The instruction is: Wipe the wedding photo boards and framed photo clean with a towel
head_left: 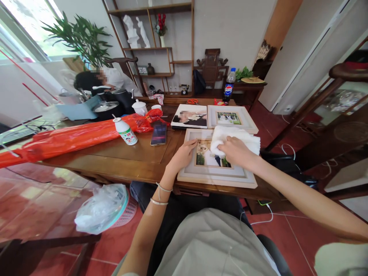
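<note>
A pale wooden picture frame (pixel 188 174) with a photo of people in its wide mount lies flat before me on the table. Along its left side my left hand (pixel 184 155) grips the border, fingers over the top; the thumb is hidden. My right hand (pixel 234 151) presses a bunched white cloth (pixel 241 138) onto the upper right part of the frame. The cloth covers that corner and part of the photo, and its loose end spreads to the right. Behind lie a second framed photo (pixel 230 119) and, beside it, a white-edged photo panel (pixel 189 115).
On the wooden table (pixel 138 165) are a phone (pixel 158 134), a white bottle (pixel 125 131), a long red-wrapped bundle (pixel 80 134), orange-handled scissors (pixel 192 101) and a cola bottle (pixel 229 86). A bag-lined basket (pixel 126 212) stands on the floor. Another person (pixel 117 78) sits at the far left.
</note>
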Tool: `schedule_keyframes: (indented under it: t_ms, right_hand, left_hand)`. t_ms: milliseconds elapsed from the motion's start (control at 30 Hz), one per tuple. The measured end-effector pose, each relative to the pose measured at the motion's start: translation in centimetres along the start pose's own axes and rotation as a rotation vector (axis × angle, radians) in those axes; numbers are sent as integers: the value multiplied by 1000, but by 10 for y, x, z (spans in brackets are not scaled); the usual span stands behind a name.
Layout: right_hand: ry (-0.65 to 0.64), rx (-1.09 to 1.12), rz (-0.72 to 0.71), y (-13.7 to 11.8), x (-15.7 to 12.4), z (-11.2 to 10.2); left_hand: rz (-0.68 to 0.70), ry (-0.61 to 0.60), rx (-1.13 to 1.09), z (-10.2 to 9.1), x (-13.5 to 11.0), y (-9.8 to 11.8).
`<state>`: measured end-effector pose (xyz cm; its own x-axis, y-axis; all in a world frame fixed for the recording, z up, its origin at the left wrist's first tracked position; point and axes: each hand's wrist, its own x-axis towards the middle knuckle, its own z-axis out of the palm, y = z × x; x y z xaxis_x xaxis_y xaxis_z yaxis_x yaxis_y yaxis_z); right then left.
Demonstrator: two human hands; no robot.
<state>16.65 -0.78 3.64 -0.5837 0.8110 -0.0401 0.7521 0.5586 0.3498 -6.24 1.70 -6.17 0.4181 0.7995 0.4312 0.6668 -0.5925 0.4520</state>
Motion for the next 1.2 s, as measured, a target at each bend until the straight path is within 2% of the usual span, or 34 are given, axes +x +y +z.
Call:
schedule_keyframes:
  t_ms: [167,267,333,433,567,633,700,800,933,1100,1200]
  right_hand:
    - [31,146,-204,-48,-59,-19]
    - [58,197,-202,-52,-71,-20]
    - [86,184,-123,-38,-66,-14]
    - [173,50,72,0,-49,1]
    - [426,-137,350,51,-35,23]
    - [496,-135,370,65,-31,34]
    - [449,-67,276,68,-25,46]
    - [283,69,132,60,-14,57]
    - [188,180,116,40,-10,52]
    - [115,227,-78,-7,-51,22]
    - [110,338,-205,-39,-78,8]
  left_hand:
    - [12,-2,-8,-2,-1,1]
    - [14,0,-13,-2,-1,0]
    - [17,-5,-15,-3,-1,0]
    - [13,-9,-12,-3,-1,0]
    - [2,1,-9,-2,-1,0]
    - [6,5,-15,-1,-1,-1]
    - [11,7,-20,0,-2,-2]
    - [5,2,-15,0,-2,-3]
    - [4,-7,-4,-1,-1,-2]
    - [-6,-5,-15,-2,-2,0]
    - [-3,-9,-21,-3,-2,0]
